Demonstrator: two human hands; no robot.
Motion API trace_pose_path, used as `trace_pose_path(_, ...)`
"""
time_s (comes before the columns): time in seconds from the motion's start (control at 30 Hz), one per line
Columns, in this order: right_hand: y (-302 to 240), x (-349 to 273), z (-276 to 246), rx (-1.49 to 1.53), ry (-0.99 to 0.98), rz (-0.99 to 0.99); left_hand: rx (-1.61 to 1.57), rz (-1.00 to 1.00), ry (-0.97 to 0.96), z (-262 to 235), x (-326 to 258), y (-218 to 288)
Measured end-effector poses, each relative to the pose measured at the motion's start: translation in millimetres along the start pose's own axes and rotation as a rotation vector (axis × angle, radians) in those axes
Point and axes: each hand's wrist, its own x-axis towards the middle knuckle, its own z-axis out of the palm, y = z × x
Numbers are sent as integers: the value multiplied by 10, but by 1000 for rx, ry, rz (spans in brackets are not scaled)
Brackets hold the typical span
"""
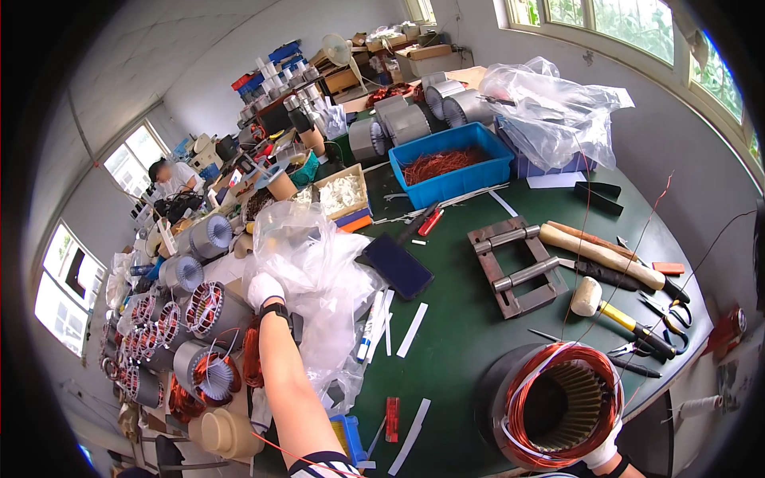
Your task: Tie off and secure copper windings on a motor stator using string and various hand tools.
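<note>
By the green tabletop's (pixel 458 350) near-right edge, the bore-up wound stator (pixel 580 398) is touched by the right hand (pixel 603 450); the left hand (pixel 265 289) is placed beside the plastic bag (pixel 315 275); neither grip can be told.

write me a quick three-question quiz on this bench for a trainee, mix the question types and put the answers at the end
1. Multiple choice: what lies inside the blue rectangular plastic bin?
a) black-handled scissors
b) tangled copper-red wire
c) a white fan

2. True or false: the dark rectangular phone lies to the left of the grey metal frame with two round bars, as the picture shows it.

3. Short answer: which object is the white-gloved right hand closest to?

Key
1. b
2. True
3. The grey cylindrical stator with copper-red windings; the hand is at its lower right side.
</note>
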Motion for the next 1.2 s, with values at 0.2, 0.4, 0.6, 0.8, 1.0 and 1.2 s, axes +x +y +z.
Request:
trace_pose_path(0.2, 35, -8, -4, -162, 11, -149, -235, -85, 24, -9, -103, -257)
trace_pose_path(0.4, 495, -168, 115, 120, 168, -53, -38, 248, 86, -432, 19, -487)
trace_pose_path(0.6, 1094, -169, -139, -719, 80, -571, 52, 620, 111, -1806, -797, -872)
trace_pose_path(0.8, 589, -15, -7, -670, 126, -620, -471, 790, -96, -2200, -3362, -621)
trace_pose_path(1.0, 451, -102, -90, -599, 125, -630, -178, 691, -197, -1480, -4447, -124)
trace_pose_path(1.2, 355, -518, -349, -226, 72, -518, -500, 675, -57, -1706, -4385, -464)
